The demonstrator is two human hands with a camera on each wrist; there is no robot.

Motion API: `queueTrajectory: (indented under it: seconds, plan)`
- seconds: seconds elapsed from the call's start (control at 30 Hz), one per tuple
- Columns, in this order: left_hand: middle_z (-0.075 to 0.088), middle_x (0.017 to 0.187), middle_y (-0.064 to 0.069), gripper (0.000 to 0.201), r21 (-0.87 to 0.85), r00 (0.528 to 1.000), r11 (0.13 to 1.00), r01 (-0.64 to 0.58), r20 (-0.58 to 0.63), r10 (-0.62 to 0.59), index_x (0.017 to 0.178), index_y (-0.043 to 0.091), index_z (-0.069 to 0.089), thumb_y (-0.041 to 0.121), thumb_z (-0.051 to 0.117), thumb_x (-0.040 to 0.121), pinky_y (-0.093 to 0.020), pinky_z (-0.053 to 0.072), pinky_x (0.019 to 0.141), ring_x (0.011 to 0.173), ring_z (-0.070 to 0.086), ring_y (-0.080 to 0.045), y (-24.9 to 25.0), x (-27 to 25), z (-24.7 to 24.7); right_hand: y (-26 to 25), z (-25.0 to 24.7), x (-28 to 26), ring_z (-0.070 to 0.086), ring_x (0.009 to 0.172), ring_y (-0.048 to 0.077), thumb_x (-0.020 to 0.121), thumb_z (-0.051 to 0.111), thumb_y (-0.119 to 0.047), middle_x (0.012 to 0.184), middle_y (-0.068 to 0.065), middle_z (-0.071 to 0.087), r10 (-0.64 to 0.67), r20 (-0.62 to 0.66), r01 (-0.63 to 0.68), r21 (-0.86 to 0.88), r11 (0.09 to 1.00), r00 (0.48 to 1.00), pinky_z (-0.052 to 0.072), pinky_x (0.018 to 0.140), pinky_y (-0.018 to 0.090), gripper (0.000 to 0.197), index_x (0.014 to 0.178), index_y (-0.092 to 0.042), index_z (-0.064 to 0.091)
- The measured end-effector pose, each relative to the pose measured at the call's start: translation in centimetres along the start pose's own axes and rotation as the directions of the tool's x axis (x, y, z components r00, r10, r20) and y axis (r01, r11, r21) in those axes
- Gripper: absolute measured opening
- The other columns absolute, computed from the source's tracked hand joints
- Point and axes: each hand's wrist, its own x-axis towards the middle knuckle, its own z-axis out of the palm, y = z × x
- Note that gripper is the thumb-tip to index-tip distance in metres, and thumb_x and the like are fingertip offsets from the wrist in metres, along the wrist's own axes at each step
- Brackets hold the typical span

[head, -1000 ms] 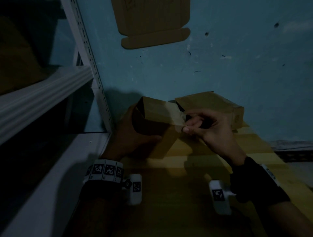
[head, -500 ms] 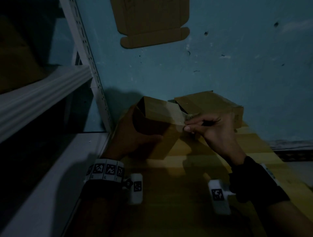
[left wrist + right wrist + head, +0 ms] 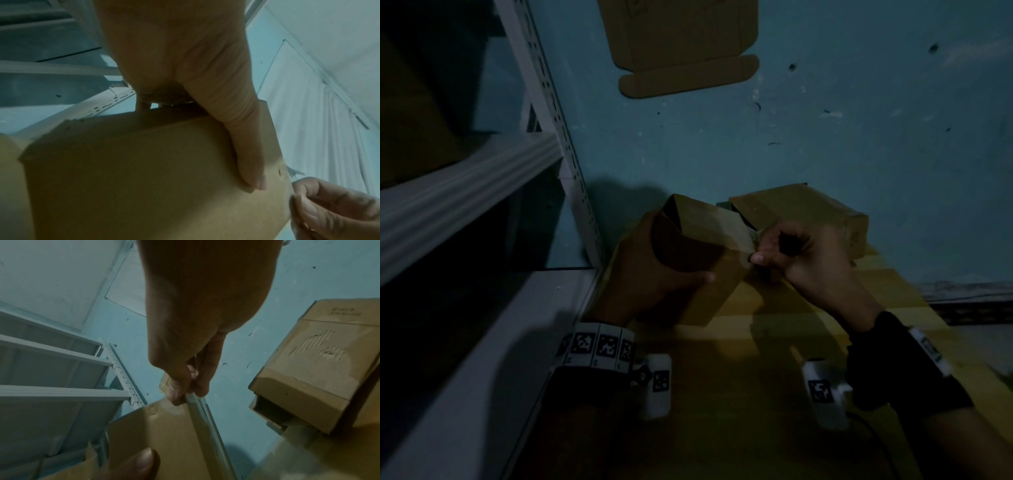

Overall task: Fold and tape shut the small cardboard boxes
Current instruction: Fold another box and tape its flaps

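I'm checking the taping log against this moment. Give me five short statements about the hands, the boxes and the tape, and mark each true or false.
1. The left hand grips the held box. True.
2. The right hand is empty and flat on the table. False: its fingers pinch the clear tape at the box's edge.
3. A second box sits behind the held one. True.
4. The flat cardboard cutout lies on the table. False: it is up on the blue wall.
5. The shelf rack is on the left. True.

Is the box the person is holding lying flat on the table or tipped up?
Tipped up. The left hand holds the cardboard box tilted, one end raised off the yellow table, while the right hand pinches clear tape at its edge.
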Motion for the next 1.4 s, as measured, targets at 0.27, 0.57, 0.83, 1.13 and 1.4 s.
queueTrajectory:
  seconds: [0.27, 0.57, 0.83, 1.13, 1.4]
  plan:
    - [0.054, 0.135, 0.017, 0.114, 0.088, 1.0, 0.996, -0.009, 0.014, 0.008, 0.136, 0.037, 0.044, 0.068, 0.09, 0.036, -0.04, 0.05, 0.102, 0.123, 0.053, -0.007, 0.7, 0.0, 0.0, -0.1, 0.1, 0.0, 0.061, 0.069, 0.003, 0.083, 0.082, -0.009, 0.078, -0.001, 0.067, 0.087, 0.021, -0.086, -0.036, 0.996, 0.996, 0.047, 0.061, 0.012, 0.026, 0.077, -0.023, 0.061]
    - [0.056, 0.136, 0.013, 0.121, 0.145, 1.0, 0.989, -0.019, 0.024, 0.016, 0.141, 0.034, 0.043, 0.071, 0.088, 0.034, -0.04, 0.05, 0.1, 0.122, 0.054, -0.01, 1.4, -0.1, -0.3, 1.0, 0.9, -0.2, 0.057, 0.082, 0.003, 0.085, 0.074, 0.005, 0.08, -0.013, 0.06, -0.138, 0.032, 0.141, -0.181, 0.973, 0.99, 0.046, 0.068, 0.024, 0.04, 0.07, -0.027, 0.054]
    - [0.066, 0.122, 0.016, 0.112, 0.001, 0.996, 0.997, 0.078, 0.046, -0.078, 0.13, 0.033, 0.057, 0.07, 0.09, 0.03, -0.037, 0.054, 0.097, 0.111, 0.062, -0.003, 1.5, 0.1, -0.7, 1.0, 1.4, 0.4, 0.054, 0.077, 0.015, 0.081, 0.068, 0.012, 0.078, 0.006, 0.058, -0.332, -0.054, 0.322, -0.138, 0.937, 0.942, 0.042, 0.067, 0.026, 0.021, 0.073, -0.006, 0.061]
    - [0.071, 0.111, 0.013, 0.083, -0.144, 0.992, 0.982, 0.12, 0.047, -0.115, 0.12, 0.027, 0.065, 0.045, 0.094, 0.045, -0.032, 0.058, 0.088, 0.099, 0.067, 0.001, 1.9, -0.1, -0.9, 0.1, 1.3, 0.1, 0.066, 0.072, 0.022, 0.081, 0.082, -0.008, 0.079, 0.003, 0.069, -0.033, -0.047, 0.041, 0.178, 0.983, 0.998, 0.057, 0.064, 0.038, 0.03, 0.094, -0.025, 0.061]
    - [0.071, 0.109, 0.017, 0.076, -0.122, 0.993, 0.986, 0.116, 0.048, -0.111, 0.116, 0.036, 0.064, 0.045, 0.095, 0.048, -0.03, 0.059, 0.086, 0.097, 0.067, 0.005, 2.0, 0.0, -0.8, -0.5, 2.2, 0.0, 0.064, 0.057, 0.021, 0.077, 0.084, -0.007, 0.072, 0.013, 0.069, 0.029, -0.097, 0.004, 0.318, 0.948, 0.995, 0.051, 0.052, 0.025, 0.034, 0.097, -0.018, 0.061]
